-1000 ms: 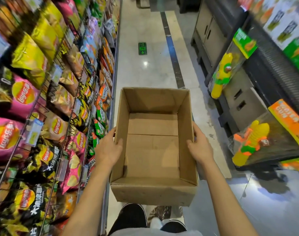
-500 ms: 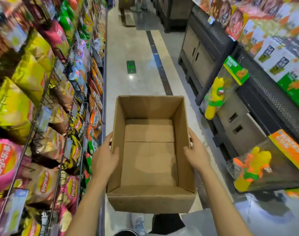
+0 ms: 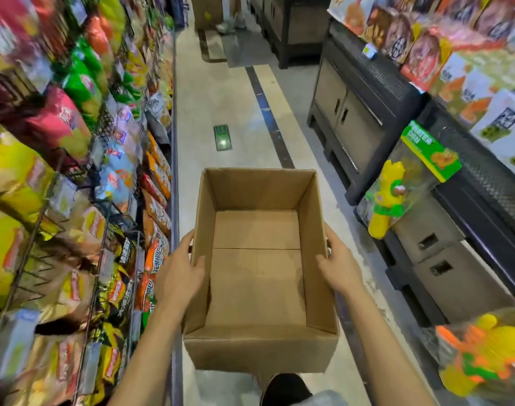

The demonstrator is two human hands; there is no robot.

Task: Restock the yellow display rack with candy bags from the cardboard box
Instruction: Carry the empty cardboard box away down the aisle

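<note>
Centre-left of the frame, the left hand [image 3: 178, 276] grips the left wall of the open brown cardboard box [image 3: 262, 351], thumb hooked inside. Centre-right, the right hand [image 3: 339, 269] grips the opposite wall likewise.

Little text is legible here. To the right of the cardboard box [image 3: 262, 353] in front of you, the green header card [image 3: 430, 150] on a bagged toy water gun shows white capitals that read roughly "PIRATES GUN". Left of the box, the chip bags [image 3: 112, 291] carry red-and-yellow logos and Chinese characters, too blurred to read. The green floor sign [image 3: 222, 137] beyond the box and the black labels on the white cartons [image 3: 502, 118] up to its right are illegible.
</note>
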